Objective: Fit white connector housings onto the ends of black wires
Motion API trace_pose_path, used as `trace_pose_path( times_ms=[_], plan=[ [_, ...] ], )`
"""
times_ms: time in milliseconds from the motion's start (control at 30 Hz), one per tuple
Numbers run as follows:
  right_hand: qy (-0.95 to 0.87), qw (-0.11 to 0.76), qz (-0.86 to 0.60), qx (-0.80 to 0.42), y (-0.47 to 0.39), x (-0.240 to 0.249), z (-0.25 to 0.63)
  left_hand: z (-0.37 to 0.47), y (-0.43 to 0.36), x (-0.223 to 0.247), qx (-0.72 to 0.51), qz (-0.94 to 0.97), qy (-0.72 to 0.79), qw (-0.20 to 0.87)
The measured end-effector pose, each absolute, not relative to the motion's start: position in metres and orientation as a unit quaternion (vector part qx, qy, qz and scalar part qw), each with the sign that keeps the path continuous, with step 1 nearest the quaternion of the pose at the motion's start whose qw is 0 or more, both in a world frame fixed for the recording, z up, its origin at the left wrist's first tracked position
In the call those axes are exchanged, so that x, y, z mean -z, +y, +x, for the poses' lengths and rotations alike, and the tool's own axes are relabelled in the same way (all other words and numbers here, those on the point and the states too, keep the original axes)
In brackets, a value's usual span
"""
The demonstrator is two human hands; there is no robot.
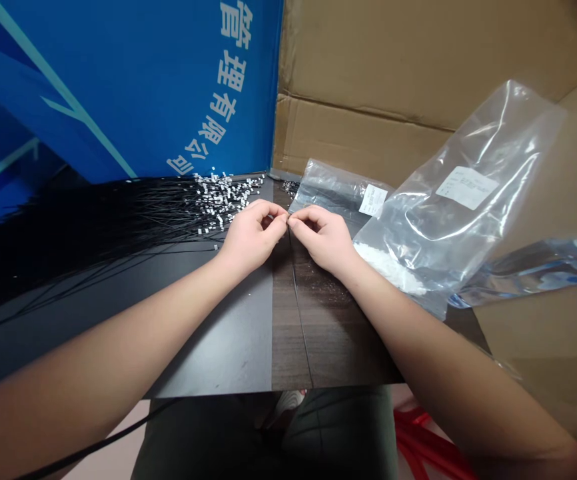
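Left hand (pixel 252 233) and right hand (pixel 322 237) pinch one thin black cord (pixel 296 297), seemingly unfinished; heaped white-tipped black cords (pixel 161 207) seem done.

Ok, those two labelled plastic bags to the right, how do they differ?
The large bag is far bigger than the small bag. The large bag rises up in front of the cardboard, while the small bag lies low, beyond the right hand. White bits show at the large bag's lower end; the small bag looks dark. Both are see-through with a white label.
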State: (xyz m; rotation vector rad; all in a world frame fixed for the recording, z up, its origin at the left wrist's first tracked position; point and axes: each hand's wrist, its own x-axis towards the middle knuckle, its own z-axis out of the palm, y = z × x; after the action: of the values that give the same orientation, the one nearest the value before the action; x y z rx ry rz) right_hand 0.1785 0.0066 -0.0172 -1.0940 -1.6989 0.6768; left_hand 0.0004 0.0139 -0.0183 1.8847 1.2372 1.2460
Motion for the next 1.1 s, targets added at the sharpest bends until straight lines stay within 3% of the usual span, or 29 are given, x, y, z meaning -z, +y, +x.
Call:
trace_pose_path(
  times_ms=[500, 833, 1100],
  plan=[
    [-0.705, 0.468, -0.445, -0.294, 0.013, 0.0202, 0.184, -0.0052, 0.0201, 0.0172, -0.478, 0.705, 0.412, 0.323],
    [-0.732, 0.449, -0.451, -0.243, 0.0119, 0.0215, 0.1834, -0.0044, 0.0197, 0.0195, -0.463, 0.724, 0.427, 0.282],
    [-0.715, 0.463, -0.448, -0.272, 0.011, 0.0205, 0.1811, -0.0021, 0.0153, 0.0166, -0.455, 0.737, 0.446, 0.227]
  ],
)
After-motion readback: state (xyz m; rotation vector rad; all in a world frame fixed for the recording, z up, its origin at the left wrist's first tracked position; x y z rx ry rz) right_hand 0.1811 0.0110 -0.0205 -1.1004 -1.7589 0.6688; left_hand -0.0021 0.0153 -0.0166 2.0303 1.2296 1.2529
